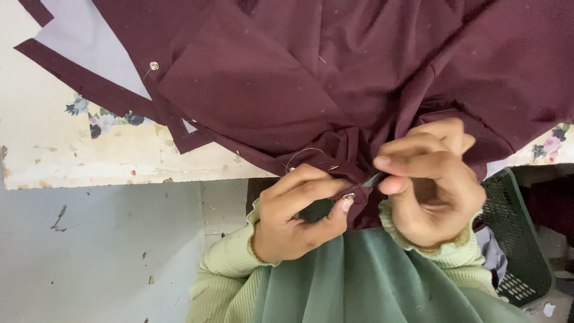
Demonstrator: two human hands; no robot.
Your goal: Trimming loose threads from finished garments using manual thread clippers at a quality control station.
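My left hand (296,212) pinched the bunched lower edge of the maroon cloth (311,90), thumb and forefinger pressed together right at a small silver snap button (348,195) set in that edge. My right hand (433,185) was just beside it, fingers curled, the thumb and forefinger closed on a thin needle (375,179) whose tip angled down and left toward the button. So the button lay between my hands, touching the left thumb and a little to the left of the needle's point; the left hand was the nearer. A loop of thread (305,153) arched over the gathered fabric above my left knuckles. The rest of the cloth spread away from me across the worktop (72,155), where a second snap button (153,66) sat well apart, up to the left. A dark green basket (517,239) stood by my right wrist.
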